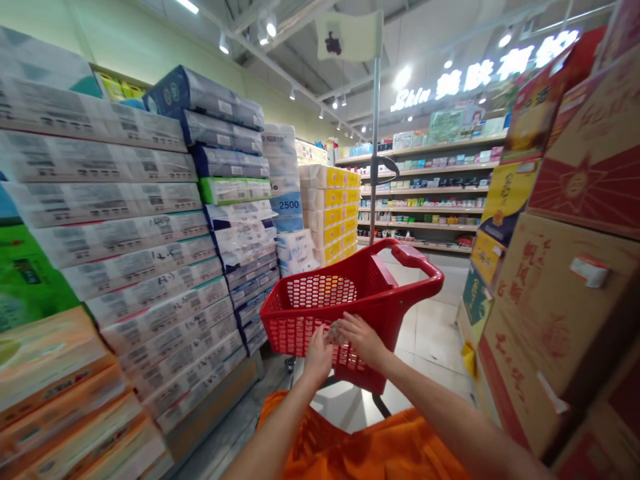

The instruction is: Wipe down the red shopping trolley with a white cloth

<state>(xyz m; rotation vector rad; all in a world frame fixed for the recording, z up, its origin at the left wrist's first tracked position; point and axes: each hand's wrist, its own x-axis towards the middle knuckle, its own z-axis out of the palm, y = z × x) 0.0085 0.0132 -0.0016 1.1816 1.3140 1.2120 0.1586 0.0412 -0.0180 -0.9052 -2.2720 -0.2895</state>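
A red plastic shopping cart [320, 300] with a mesh basket and a curved handle stands in the aisle right in front of me. Both my hands meet at its near rim. My left hand [318, 353] is raised with its fingers curled together, touching my right hand. My right hand [356, 338] lies over the rim with the fingers bent and close together. Whether either hand holds anything small is hidden where the fingers meet. My orange clothing [360, 447] shows below my arms.
Tall stacks of wrapped tissue packs [150, 267] line the left side. Stacked cardboard boxes [560, 280] crowd the right. A metal pole [374, 160] with a sign rises behind the cart. Product shelves [425, 193] run across the back. Pale floor tiles [430, 333] show beyond the cart.
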